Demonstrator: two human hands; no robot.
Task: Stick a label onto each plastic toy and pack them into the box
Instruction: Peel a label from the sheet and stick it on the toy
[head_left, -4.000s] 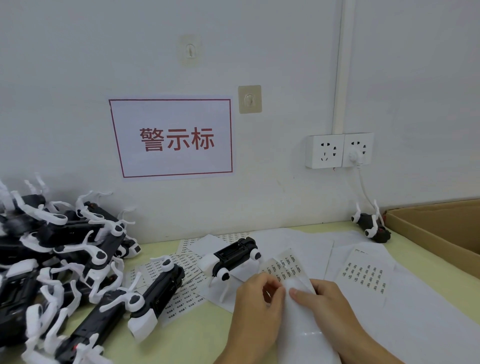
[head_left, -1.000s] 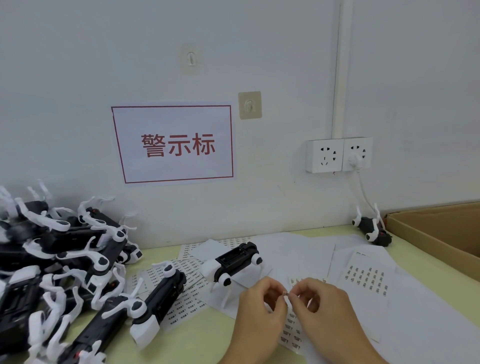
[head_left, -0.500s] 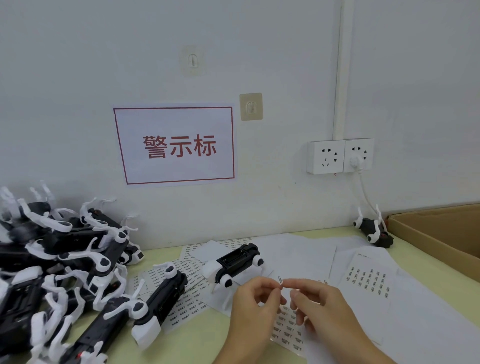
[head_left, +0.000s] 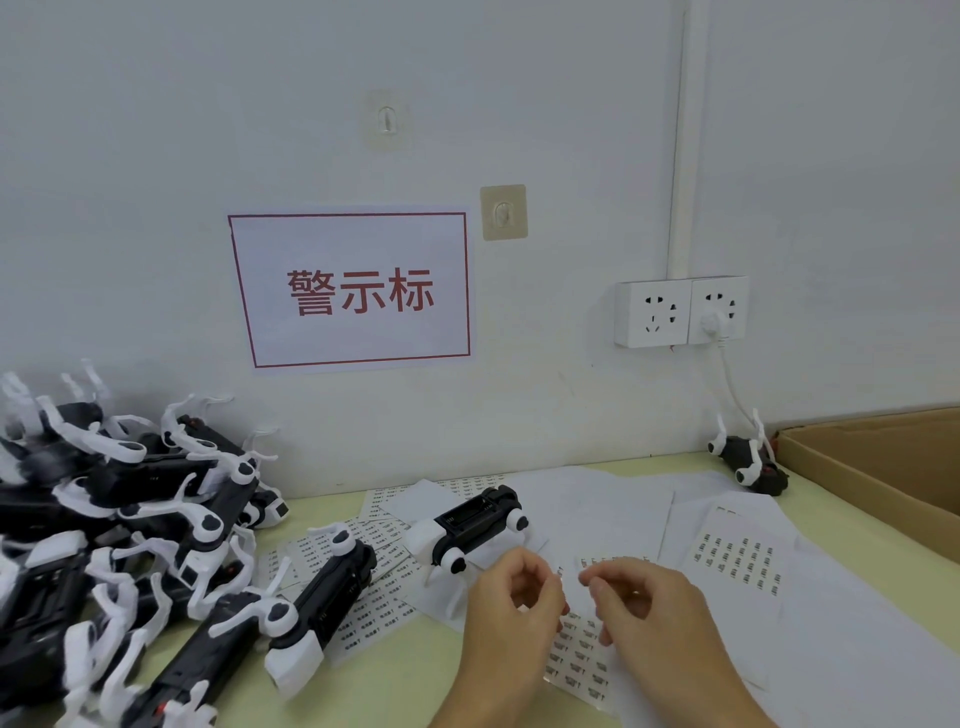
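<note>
White wall stands behind the table (head_left: 415, 670). Both hands hover over a label sheet (head_left: 579, 649): left hand (head_left: 511, 605) and right hand (head_left: 647, 605) have curled fingers; whether either pinches a label, I cannot tell. One toy (head_left: 470, 525) lies just beyond them, box (head_left: 878, 467) at right.

Red-bordered wall sign (head_left: 349, 290), double socket (head_left: 681, 312) (one plug in), adhesive hook (head_left: 503, 212)
</note>
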